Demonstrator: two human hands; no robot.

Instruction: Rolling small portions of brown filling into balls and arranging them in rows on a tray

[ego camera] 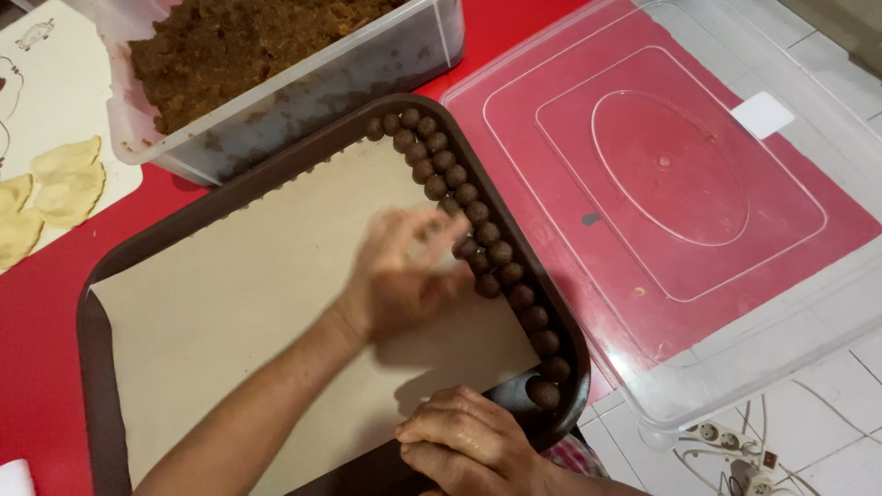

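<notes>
Tray: dark brown tray (110, 367) lies on the red table (37, 303) in front of you, lined with tan paper (230, 303); take it as the landmark.
Balls: small brown balls (478, 213) sit in a row along the tray's right rim, from its far corner down to its near right corner, each touching the next; a second short row begins just inside the first, about halfway along.
Left hand: your left hand (404, 276) reaches over the paper to the middle of the row, fingers blurred by motion and spread at the balls; you cannot tell from this view whether the grip has closed on one.
Right hand: your right hand (464, 441) rests at the tray's near rim, fingers curled together; whether anything sits inside that grip is hidden.
Tub: clear plastic tub (404, 46) of brown crumbly mixture (230, 41) stands just beyond the tray's far rim.
Lid: clear plastic lid (827, 156) lies to the right of the tray, overhanging the table edge.
Dough pieces: pale dough pieces (64, 184) lie on a white sheet left of the tub.
</notes>
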